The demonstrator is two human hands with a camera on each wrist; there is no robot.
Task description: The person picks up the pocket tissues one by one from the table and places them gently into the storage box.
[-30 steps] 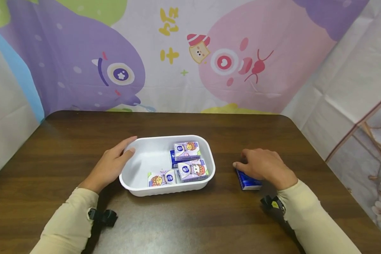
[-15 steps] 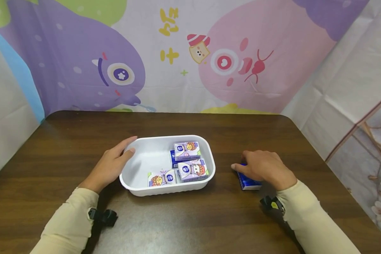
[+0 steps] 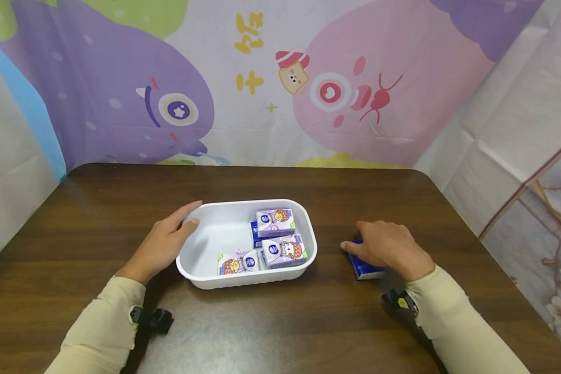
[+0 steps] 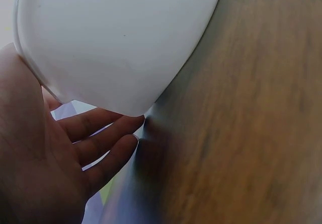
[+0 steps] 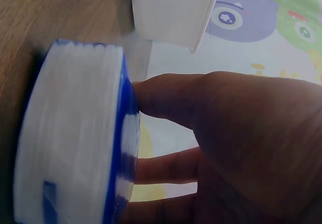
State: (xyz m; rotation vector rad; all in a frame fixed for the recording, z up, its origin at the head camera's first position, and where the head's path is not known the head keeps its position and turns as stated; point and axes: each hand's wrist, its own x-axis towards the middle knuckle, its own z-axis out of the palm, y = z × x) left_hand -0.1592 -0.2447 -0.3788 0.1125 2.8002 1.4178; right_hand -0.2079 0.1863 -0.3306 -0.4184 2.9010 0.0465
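Observation:
My left hand (image 3: 160,246) holds the left end of a white plastic tray (image 3: 201,284), its thumb over the rim; the left wrist view shows the other fingers spread along the outside wall (image 4: 126,43). To the right of the tray, my right hand (image 3: 392,246) reaches down over a blue tissue pack (image 3: 366,270) lying on the table. In the right wrist view the thumb (image 5: 166,95) is at the blue pack's edge, with the white tissue end (image 5: 68,133) facing the camera. The other fingers pass behind the pack, their tips hidden.
Purple-and-white tissue packs (image 3: 284,250) with cartoon prints sit in the tray's right half, one (image 3: 276,222) overlapping a dark blue pack (image 3: 255,236). Another printed pack (image 3: 237,264) is near the tray's front. The brown table (image 3: 271,332) ends at a cartoon-printed cloth (image 3: 262,124).
The right thumb has shifted slightly left, uncovering more of the blue pack's far left corner. The left hand and the tray hold their place.

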